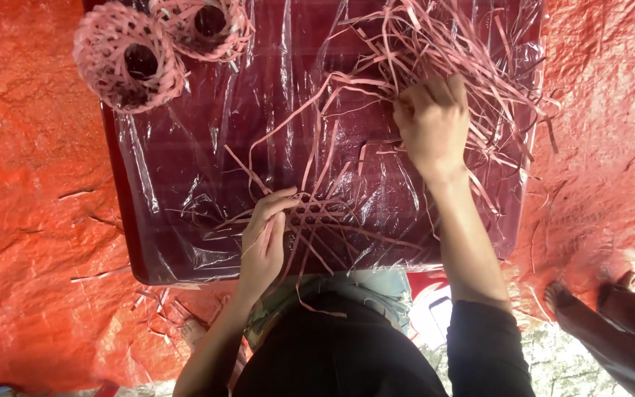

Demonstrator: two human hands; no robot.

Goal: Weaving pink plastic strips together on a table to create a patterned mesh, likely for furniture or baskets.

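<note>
Head view. The left hand (264, 239) presses flat on a partly woven mat of pink strips (314, 217), fingers closed over its near-left edge; the mat lies near the front edge of the desk (185, 169), which is covered in clear plastic sheet. The right hand (431, 125) is closed around strands pulled from a loose heap of pink strips (442, 51) at the desk's far right. Two finished round woven baskets (130, 62) stand touching at the far left corner. Red tarpaulin (31, 184) lies around the desk. Another person's foot (564, 301) shows at lower right.
</note>
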